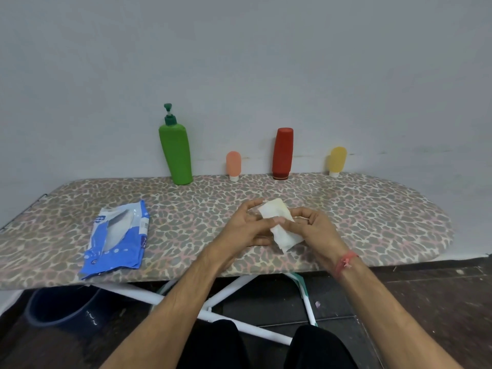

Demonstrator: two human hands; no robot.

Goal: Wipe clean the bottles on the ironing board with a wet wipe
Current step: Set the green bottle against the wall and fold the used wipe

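A folded white wet wipe (279,222) is held over the middle of the ironing board (372,209). My left hand (245,227) pinches its near edge with the thumb, and my right hand (314,227) grips its right side. Along the board's far edge, against the wall, stand several bottles: a tall green pump bottle (175,153), a small peach tube (233,165), a red bottle standing on its cap (282,153) and a small yellow tube (336,161). Both hands are well in front of the bottles, touching none.
A blue wet-wipe pack (117,235) lies on the board's left part. Under the board are its white legs (229,291) and a dark blue bucket (61,307) on the floor at left. My dark-trousered knees (266,347) are at the bottom.
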